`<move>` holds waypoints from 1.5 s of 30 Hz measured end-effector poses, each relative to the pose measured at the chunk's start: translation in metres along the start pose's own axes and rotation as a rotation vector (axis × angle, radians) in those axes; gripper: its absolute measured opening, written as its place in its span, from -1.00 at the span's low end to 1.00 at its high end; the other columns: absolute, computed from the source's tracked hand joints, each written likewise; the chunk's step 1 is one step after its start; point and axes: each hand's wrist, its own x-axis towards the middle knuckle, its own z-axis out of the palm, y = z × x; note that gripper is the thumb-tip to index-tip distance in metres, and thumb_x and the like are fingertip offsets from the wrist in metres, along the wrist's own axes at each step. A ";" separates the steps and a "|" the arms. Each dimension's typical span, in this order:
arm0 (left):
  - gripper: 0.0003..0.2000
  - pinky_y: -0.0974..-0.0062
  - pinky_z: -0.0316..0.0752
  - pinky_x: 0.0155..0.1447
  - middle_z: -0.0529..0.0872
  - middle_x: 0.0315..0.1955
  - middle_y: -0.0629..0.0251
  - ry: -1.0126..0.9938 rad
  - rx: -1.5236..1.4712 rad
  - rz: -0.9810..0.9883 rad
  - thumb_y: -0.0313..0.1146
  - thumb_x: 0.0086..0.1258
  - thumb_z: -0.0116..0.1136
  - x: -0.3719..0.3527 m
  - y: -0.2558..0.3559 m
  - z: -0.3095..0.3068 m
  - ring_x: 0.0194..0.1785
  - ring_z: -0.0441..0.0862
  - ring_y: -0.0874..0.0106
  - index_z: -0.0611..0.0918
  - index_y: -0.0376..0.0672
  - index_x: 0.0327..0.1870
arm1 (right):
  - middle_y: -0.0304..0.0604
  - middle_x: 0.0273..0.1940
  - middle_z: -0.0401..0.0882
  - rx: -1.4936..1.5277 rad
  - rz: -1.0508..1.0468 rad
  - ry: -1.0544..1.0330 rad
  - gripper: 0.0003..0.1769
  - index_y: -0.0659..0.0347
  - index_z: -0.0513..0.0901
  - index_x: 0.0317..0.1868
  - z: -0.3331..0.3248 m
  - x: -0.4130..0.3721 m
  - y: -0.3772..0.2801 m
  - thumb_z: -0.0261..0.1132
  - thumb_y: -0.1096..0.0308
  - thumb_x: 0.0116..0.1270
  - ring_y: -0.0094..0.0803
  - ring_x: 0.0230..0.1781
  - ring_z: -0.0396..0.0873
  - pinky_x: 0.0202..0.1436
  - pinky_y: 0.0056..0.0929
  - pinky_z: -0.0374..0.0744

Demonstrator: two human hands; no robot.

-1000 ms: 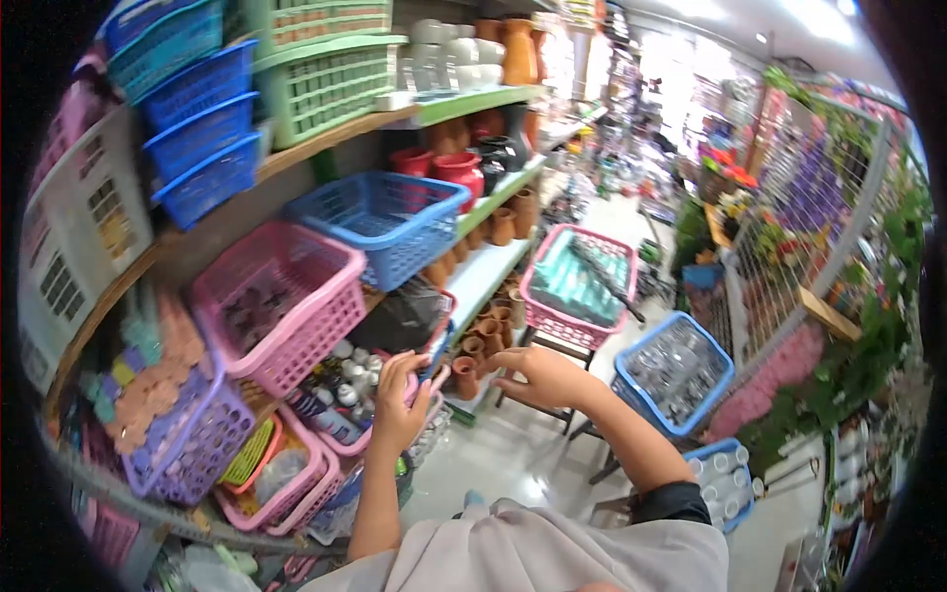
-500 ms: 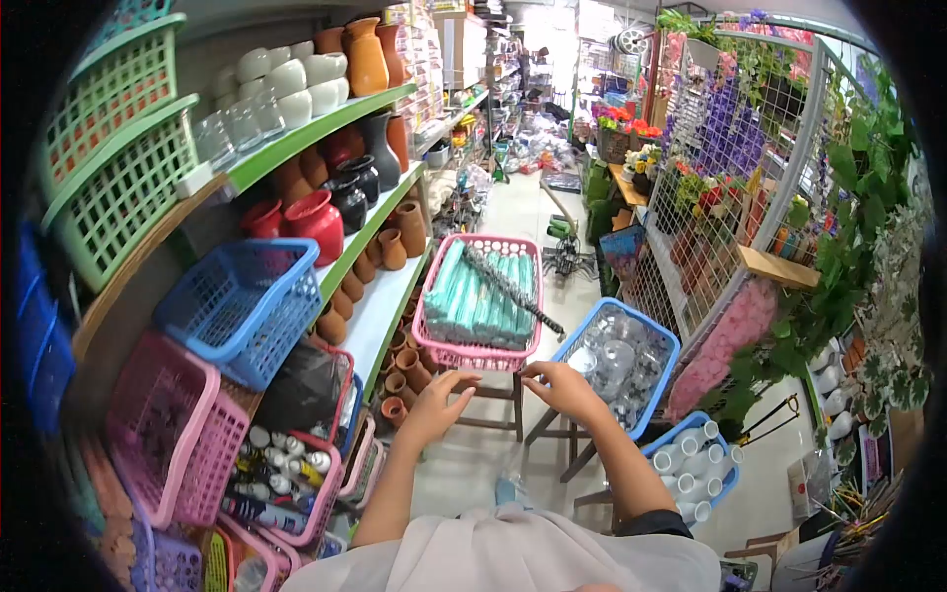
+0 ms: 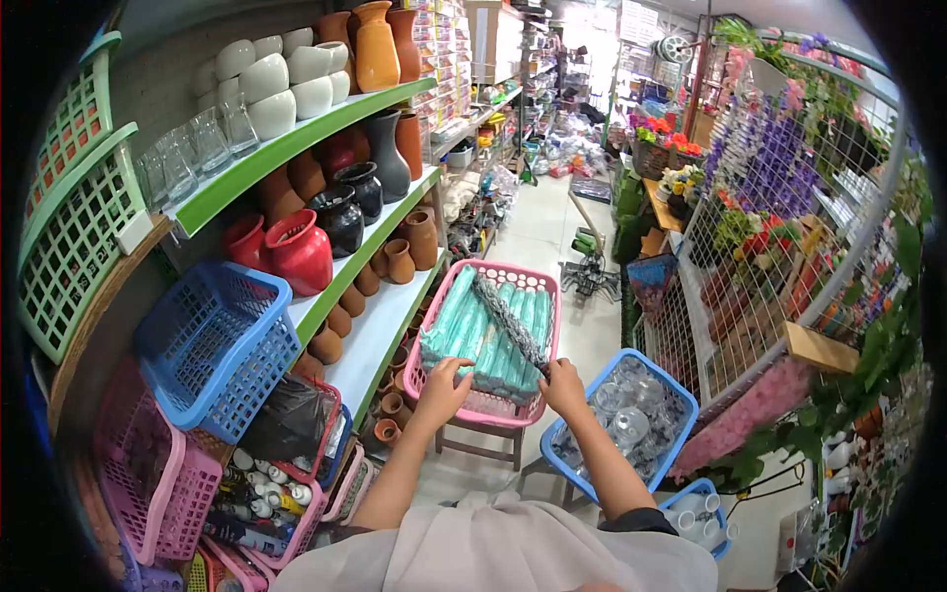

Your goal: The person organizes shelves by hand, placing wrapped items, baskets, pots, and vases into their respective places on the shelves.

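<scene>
A pink plastic basket [image 3: 548, 326] stands on a stool in front of me, filled with teal plastic-wrapped rolls [image 3: 483, 340]. Across the rolls, on a slant, lies a long, thin, black-and-white speckled rod [image 3: 508, 316]. My right hand [image 3: 564, 389], at the basket's near right corner, has its fingertips closed around the near end of the rod. Over the near left rim is my left hand [image 3: 444, 395], its thumb and fingers apart beside the rolls and holding nothing.
A blue basket of clear glassware [image 3: 631, 419] stands to the right, with white cups [image 3: 698, 518] in another behind it. Shelves of vases [image 3: 301, 252] and stacked baskets [image 3: 217, 340] line the left. A wire rack with flowers [image 3: 760, 197] borders the right; the aisle runs ahead.
Both hands have moved forward to the pink basket, the right one reaching the rod's near end. The view has shifted, and the rod's near end now lies closer to me.
</scene>
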 end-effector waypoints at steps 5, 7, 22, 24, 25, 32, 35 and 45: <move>-0.76 0.21 0.40 0.15 0.57 -0.06 0.06 -0.007 0.220 0.010 -0.37 0.25 0.16 0.053 -0.049 0.009 0.06 0.51 0.10 0.61 -0.19 -0.07 | 0.04 -0.14 0.49 -0.112 0.021 0.046 -0.58 0.27 0.49 -0.15 0.022 0.023 -0.001 0.44 0.31 0.00 0.01 -0.08 0.49 -0.08 -0.07 0.54; -0.71 0.22 0.40 0.18 0.58 -0.05 0.09 -0.014 0.331 0.026 -0.33 0.25 0.17 0.078 -0.071 0.014 0.10 0.50 0.12 0.58 -0.19 -0.03 | 0.02 -0.16 0.48 -0.151 0.058 0.077 -0.55 0.27 0.45 -0.16 0.029 0.031 -0.002 0.45 0.32 -0.01 0.03 -0.10 0.49 -0.11 -0.05 0.53; -0.35 0.25 0.36 0.04 0.52 0.01 0.12 -0.271 1.262 -0.189 -0.38 0.27 0.10 0.171 -0.183 0.073 -0.04 0.54 0.24 0.23 0.14 0.43 | -0.04 -0.14 0.44 -0.191 0.153 0.126 -0.57 0.18 0.50 -0.12 0.043 0.029 -0.012 0.43 0.40 -0.05 -0.04 -0.08 0.47 -0.10 -0.14 0.56; -0.35 0.27 0.40 0.00 0.51 0.01 0.14 -0.278 1.243 -0.199 -0.47 0.34 -0.04 0.178 -0.185 0.073 -0.08 0.55 0.25 0.16 0.23 0.47 | -0.03 -0.13 0.44 -0.170 0.138 0.138 -0.57 0.19 0.50 -0.11 0.041 0.029 -0.013 0.40 0.42 -0.05 -0.04 -0.07 0.47 -0.10 -0.14 0.56; -0.33 0.26 0.42 0.01 0.50 0.04 0.09 -0.292 1.144 -0.225 -0.40 0.30 0.06 0.180 -0.179 0.068 -0.05 0.55 0.21 0.18 0.15 0.46 | -0.03 -0.13 0.44 -0.169 0.144 0.143 -0.57 0.19 0.50 -0.11 0.041 0.029 -0.013 0.40 0.42 -0.05 -0.04 -0.07 0.47 -0.10 -0.14 0.56; -0.09 0.29 0.43 0.18 0.44 0.19 -0.13 -0.171 -0.107 -0.169 -0.14 -0.03 0.42 0.171 -0.217 0.064 0.15 0.52 0.13 0.25 -0.36 0.36 | 0.00 -0.14 0.45 -0.011 0.184 0.224 -0.55 0.25 0.50 -0.07 0.040 0.026 -0.009 0.36 0.42 -0.03 -0.01 -0.05 0.45 -0.05 -0.13 0.52; -0.30 0.39 0.43 0.18 0.53 0.09 -0.03 -0.288 -0.525 -0.469 -0.22 0.15 0.27 0.145 -0.157 0.049 0.16 0.51 0.25 0.34 -0.39 0.29 | 0.03 -0.16 0.49 0.120 0.176 0.315 -0.57 0.29 0.50 -0.06 0.046 0.025 0.000 0.34 0.43 0.00 0.02 -0.08 0.47 -0.04 -0.14 0.50; -0.57 0.43 0.60 -0.13 0.67 -0.23 0.19 -0.674 -1.333 -0.687 -0.11 0.46 -0.22 0.098 -0.164 0.045 -0.28 0.66 0.38 0.51 -0.24 0.11 | 0.17 -0.30 0.55 0.416 0.323 0.437 -0.62 0.35 0.47 -0.08 0.057 -0.015 0.010 0.27 0.41 0.07 0.08 -0.26 0.56 -0.15 -0.13 0.51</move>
